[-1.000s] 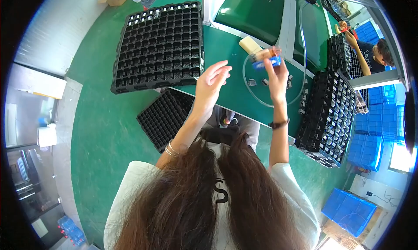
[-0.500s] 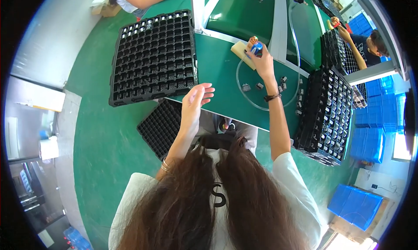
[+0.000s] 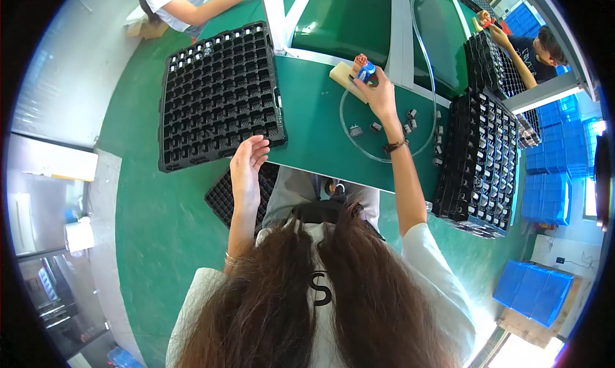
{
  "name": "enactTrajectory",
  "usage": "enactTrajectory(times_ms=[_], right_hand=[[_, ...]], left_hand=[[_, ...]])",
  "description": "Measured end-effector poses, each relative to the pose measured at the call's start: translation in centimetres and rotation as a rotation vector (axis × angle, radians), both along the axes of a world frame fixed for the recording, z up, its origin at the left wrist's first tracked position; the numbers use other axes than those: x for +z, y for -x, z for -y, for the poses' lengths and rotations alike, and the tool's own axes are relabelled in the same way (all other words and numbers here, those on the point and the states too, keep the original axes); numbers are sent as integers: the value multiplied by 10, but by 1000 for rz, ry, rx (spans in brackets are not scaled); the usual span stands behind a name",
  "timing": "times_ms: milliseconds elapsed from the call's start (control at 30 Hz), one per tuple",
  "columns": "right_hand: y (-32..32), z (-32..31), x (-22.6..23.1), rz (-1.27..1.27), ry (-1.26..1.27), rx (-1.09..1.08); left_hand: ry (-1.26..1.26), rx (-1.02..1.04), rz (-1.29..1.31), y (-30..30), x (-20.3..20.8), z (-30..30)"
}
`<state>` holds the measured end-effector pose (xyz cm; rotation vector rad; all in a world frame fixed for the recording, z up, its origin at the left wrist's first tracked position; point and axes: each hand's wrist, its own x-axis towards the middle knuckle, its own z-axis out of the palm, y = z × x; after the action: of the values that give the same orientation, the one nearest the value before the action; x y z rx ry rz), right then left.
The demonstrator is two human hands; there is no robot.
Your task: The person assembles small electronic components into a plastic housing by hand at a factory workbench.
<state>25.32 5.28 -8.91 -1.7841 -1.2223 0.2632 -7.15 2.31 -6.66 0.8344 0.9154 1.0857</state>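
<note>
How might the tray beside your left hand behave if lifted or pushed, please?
The tray is probably fairly stiff, as it lies flat with no clear sag. It may be light for its size, since it is mostly hollow pockets. Pushed left, it could tip, because it seems to jut past the edge of the table.

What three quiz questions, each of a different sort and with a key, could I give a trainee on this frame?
1. Which hand holds the blue and copper-coloured item?
2. True or false: the large black tray at the left of the table is filled only toward its far edge.
3. Beside that item, what colour is the block? A) red B) cream C) black

Key:
1. The right hand; the left hand looks empty.
2. True.
3. B.
</note>
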Motion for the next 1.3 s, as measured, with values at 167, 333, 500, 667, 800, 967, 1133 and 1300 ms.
enactTrajectory(times_ms=[167,333,500,667,800,967,1133,1300], right_hand=[[14,-6,-8,186,-237,-78],[23,0,-8,199,-218,-199],[23,6,-7,136,-221,-259],[25,-2,-16,168,-126,-225],[17,-10,-13,248,-116,-207],[14,-18,-16,236,-102,-211],[18,-13,-6,278,-101,-227],[22,0,-3,204,3,-204]], left_hand=[[29,-16,10,-1,-8,1],[34,-17,8,0,-10,2],[30,-40,5,1,-12,3],[37,-55,-2,3,-16,5],[38,-37,11,-3,-12,7],[34,-68,4,1,-14,7],[38,-3,-1,7,-14,9],[50,7,-5,15,-18,10]])
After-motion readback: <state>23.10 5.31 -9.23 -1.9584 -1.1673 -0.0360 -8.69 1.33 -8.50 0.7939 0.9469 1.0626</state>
